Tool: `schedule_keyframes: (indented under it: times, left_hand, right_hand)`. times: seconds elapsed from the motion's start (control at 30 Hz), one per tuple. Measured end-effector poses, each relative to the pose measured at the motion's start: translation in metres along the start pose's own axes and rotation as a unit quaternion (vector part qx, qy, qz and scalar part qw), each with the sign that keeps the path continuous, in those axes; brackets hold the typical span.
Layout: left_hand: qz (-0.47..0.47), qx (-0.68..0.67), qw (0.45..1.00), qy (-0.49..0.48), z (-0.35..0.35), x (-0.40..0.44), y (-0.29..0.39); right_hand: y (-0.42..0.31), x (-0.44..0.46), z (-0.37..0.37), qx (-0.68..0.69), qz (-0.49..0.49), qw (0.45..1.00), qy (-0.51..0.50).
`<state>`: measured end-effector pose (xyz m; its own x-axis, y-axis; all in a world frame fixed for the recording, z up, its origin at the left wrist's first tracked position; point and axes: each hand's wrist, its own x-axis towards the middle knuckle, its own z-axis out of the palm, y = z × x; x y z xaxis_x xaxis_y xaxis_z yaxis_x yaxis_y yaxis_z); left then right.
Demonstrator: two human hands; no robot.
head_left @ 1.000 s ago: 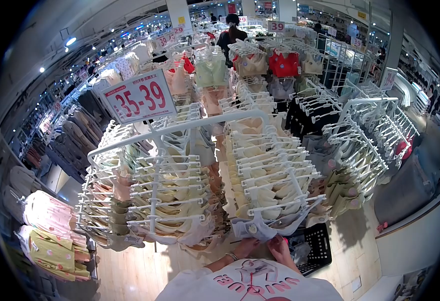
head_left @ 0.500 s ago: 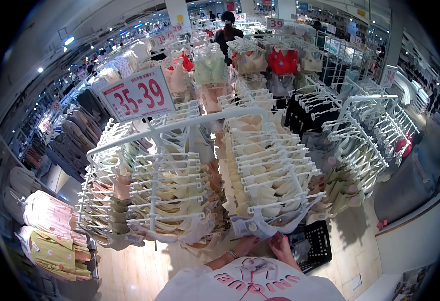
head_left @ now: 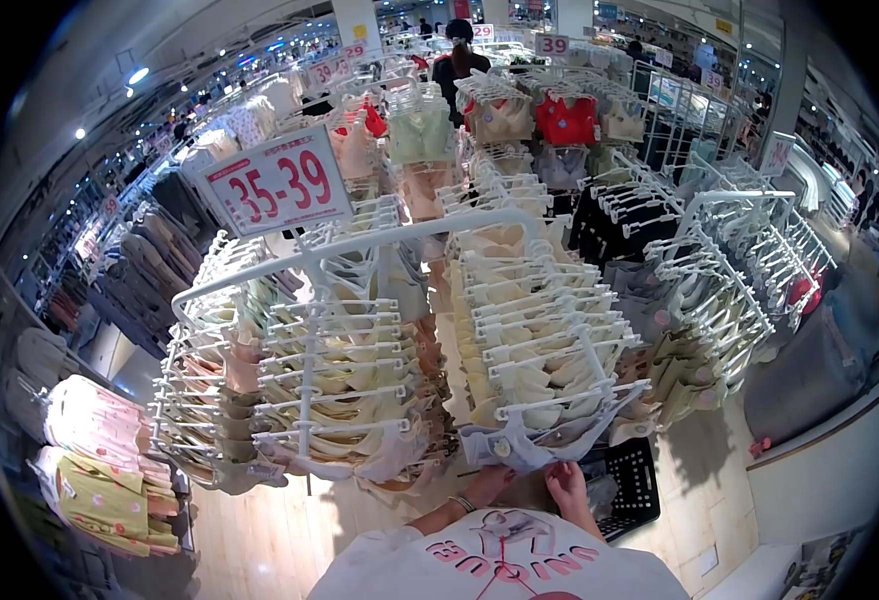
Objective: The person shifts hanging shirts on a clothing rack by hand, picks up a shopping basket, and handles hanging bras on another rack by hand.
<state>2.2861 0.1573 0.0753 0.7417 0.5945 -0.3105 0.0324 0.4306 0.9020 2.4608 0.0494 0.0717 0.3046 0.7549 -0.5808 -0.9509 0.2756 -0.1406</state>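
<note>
The pale bra (head_left: 521, 452) hung at twelve o'clock, just beyond the left hand (head_left: 487, 485) and right hand (head_left: 567, 487). Handling its lower edge seemed underway — fingers curled, grip impossible to tell; the next move called for gentleness.

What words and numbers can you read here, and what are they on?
"35-39": the big sign above the near rack.
"39": the small sign at the back.
"29": the little sign left of it, a bit blurry.
"UNIQUE": the camera wearer's white shirt, upside down from here.
The big sign's tiny writing is too small to read, and other far signs are too blurred to be sure.
</note>
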Motion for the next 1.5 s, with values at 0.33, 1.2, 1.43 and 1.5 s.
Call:
schedule_keyframes:
  times: [0.33, 1.2, 1.43, 1.5]
  left_hand:
    - [-0.090, -0.147, 0.984, 0.044, 0.017, -0.006, 0.022]
    - [-0.097, -0.209, 0.972, 0.053, 0.029, -0.009, 0.038]
    - [-0.094, -0.229, 0.969, 0.019, 0.019, -0.002, 0.020]
    - [-0.093, -0.234, 0.968, 0.016, 0.018, -0.001, 0.018]
  right_hand:
    - [-0.027, 0.009, -0.002, -0.011, -0.060, 0.997, 0.053]
    - [0.008, -0.009, 0.008, -0.006, 0.021, 0.998, -0.051]
    - [0.008, -0.008, 0.002, -0.007, 0.029, 0.999, -0.040]
    - [0.007, -0.010, 0.006, -0.002, 0.031, 0.999, -0.044]
